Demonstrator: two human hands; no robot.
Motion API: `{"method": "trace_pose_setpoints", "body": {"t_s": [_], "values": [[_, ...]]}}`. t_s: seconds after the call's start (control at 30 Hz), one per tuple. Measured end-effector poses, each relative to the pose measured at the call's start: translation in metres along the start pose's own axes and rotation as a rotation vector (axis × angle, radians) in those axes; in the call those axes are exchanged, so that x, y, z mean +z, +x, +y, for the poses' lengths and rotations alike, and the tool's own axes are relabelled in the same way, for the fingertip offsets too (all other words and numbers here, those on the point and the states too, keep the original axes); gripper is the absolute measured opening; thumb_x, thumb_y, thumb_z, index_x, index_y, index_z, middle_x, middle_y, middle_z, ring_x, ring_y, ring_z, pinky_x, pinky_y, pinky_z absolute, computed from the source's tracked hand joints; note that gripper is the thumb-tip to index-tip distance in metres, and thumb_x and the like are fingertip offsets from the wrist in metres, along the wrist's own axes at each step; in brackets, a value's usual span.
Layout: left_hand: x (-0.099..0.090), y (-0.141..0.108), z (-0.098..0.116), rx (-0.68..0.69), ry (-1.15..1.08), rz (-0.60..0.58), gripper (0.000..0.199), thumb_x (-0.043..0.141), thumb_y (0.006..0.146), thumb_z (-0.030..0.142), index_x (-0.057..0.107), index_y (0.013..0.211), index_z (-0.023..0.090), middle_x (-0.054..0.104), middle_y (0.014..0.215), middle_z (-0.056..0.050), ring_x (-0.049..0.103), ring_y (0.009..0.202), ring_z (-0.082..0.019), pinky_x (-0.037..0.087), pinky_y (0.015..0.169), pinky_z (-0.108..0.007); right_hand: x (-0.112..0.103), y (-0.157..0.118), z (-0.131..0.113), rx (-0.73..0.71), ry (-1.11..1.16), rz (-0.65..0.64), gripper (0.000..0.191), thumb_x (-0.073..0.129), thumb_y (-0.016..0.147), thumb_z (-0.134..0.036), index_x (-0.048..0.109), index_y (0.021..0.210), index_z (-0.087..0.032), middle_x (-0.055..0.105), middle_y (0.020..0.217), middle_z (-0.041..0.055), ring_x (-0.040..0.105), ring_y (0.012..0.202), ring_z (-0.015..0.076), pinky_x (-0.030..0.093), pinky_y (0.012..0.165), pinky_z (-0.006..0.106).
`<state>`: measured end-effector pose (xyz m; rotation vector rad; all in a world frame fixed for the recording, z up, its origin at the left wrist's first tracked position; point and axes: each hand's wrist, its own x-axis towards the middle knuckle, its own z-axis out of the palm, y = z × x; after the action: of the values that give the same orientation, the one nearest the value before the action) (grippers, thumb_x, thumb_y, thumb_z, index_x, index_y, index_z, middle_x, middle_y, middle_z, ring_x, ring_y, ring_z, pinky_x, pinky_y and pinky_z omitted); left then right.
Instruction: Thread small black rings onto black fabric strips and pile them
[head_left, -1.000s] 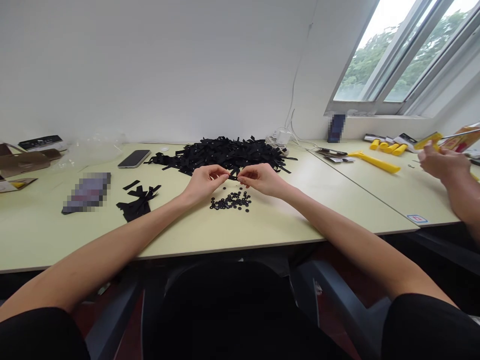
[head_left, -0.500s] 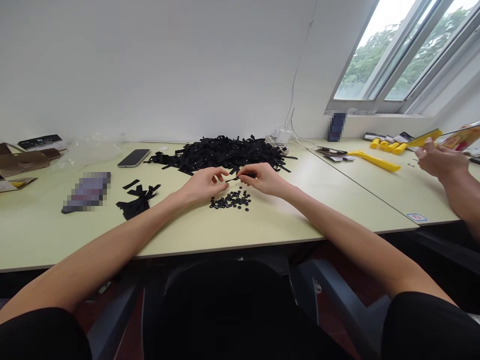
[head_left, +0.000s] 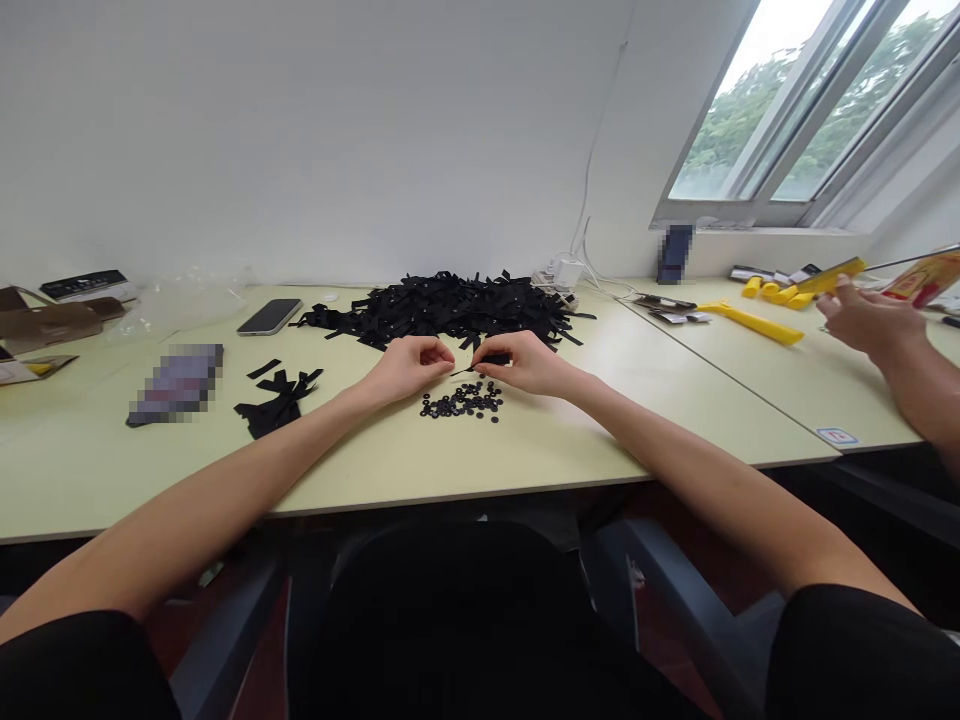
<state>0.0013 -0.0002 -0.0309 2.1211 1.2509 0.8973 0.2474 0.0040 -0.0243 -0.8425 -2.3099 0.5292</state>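
Over the small black rings [head_left: 461,402], my right hand [head_left: 529,362] pinches a black fabric strip [head_left: 495,358], part of which lies under its curled fingers. A thin dark end of the strip points left, across the gap between my hands. My left hand [head_left: 409,368] is closed in a pinch at that end, thumb and forefinger together; the exact grip is too small to see clearly. The rings lie loose on the table just in front of my fingertips. Behind both hands rises a large heap of black strips [head_left: 457,300].
A smaller pile of black strips [head_left: 277,405] lies left of my forearm, near a phone [head_left: 270,316] and a blurred packet [head_left: 176,385]. On the right are a yellow-handled tool [head_left: 757,322] and another person's hand [head_left: 874,320] holding a yellow piece. The table's front edge [head_left: 465,500] runs beneath my forearms.
My left thumb and forefinger have closed together by the strip's end. My right hand has lowered slightly, tilting the strip. The other person's hand has moved a little left with the yellow piece.
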Motion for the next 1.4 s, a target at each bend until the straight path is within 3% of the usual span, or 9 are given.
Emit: {"method": "trace_pose_setpoints", "body": {"t_s": [0.2, 0.47, 0.67, 1.0, 1.27, 1.4], "values": [[0.012, -0.001, 0.005, -0.022, -0.338, -0.004, 0.038, 0.084, 0.076, 0.052, 0.081, 0.094, 0.019, 0.079, 0.090, -0.008, 0.070, 0.084, -0.022, 0.053, 0.078, -0.034, 0.003, -0.001, -0.003, -0.001, 0.080, 0.029, 0.021, 0.066, 0.093, -0.039, 0.075, 0.092, -0.020, 0.076, 0.088, 0.0043, 0.067, 0.079, 0.0184, 0.050, 0.071, 0.032], [0.014, -0.004, 0.010, -0.038, -0.421, -0.027, 0.036, 0.084, 0.079, 0.050, 0.082, 0.096, 0.019, 0.078, 0.091, -0.008, 0.069, 0.085, -0.020, 0.053, 0.081, -0.035, 0.004, -0.001, -0.005, 0.058, 0.142, 0.059, 0.028, 0.068, 0.091, -0.045, 0.075, 0.090, -0.019, 0.075, 0.081, 0.0054, 0.067, 0.073, 0.0179, 0.052, 0.068, 0.032], [0.014, -0.006, 0.012, 0.077, -0.378, -0.013, 0.039, 0.085, 0.078, 0.053, 0.080, 0.099, 0.020, 0.080, 0.100, -0.009, 0.073, 0.094, -0.024, 0.055, 0.089, -0.037, 0.007, -0.001, -0.004, 0.072, 0.179, 0.090, 0.028, 0.069, 0.090, -0.046, 0.075, 0.088, -0.018, 0.074, 0.078, 0.0049, 0.066, 0.070, 0.0173, 0.051, 0.064, 0.031], [0.009, -0.003, 0.010, 0.118, -0.126, 0.033, 0.036, 0.074, 0.088, 0.053, 0.082, 0.099, 0.019, 0.078, 0.088, -0.006, 0.065, 0.078, -0.019, 0.045, 0.070, -0.031, 0.006, 0.001, -0.002, 0.070, 0.246, 0.022, 0.031, 0.067, 0.092, -0.047, 0.074, 0.091, -0.016, 0.073, 0.079, 0.0055, 0.067, 0.070, 0.0170, 0.052, 0.065, 0.031], [0.010, -0.004, 0.012, 0.186, -0.081, -0.001, 0.029, 0.066, 0.093, 0.044, 0.077, 0.097, 0.018, 0.077, 0.093, -0.005, 0.064, 0.083, -0.019, 0.045, 0.075, -0.031, 0.006, 0.000, -0.007, 0.096, 0.185, 0.015, 0.030, 0.066, 0.094, -0.044, 0.075, 0.090, -0.016, 0.074, 0.080, 0.0063, 0.065, 0.071, 0.0165, 0.049, 0.064, 0.030], [0.012, -0.005, 0.014, 0.211, 0.027, 0.027, 0.022, 0.058, 0.097, 0.036, 0.070, 0.097, 0.017, 0.071, 0.091, -0.005, 0.059, 0.077, -0.017, 0.041, 0.066, -0.029, 0.008, 0.000, -0.007, 0.077, 0.153, -0.004, 0.028, 0.060, 0.097, -0.038, 0.076, 0.095, -0.016, 0.075, 0.085, 0.0068, 0.064, 0.069, 0.0153, 0.047, 0.063, 0.030]]}}
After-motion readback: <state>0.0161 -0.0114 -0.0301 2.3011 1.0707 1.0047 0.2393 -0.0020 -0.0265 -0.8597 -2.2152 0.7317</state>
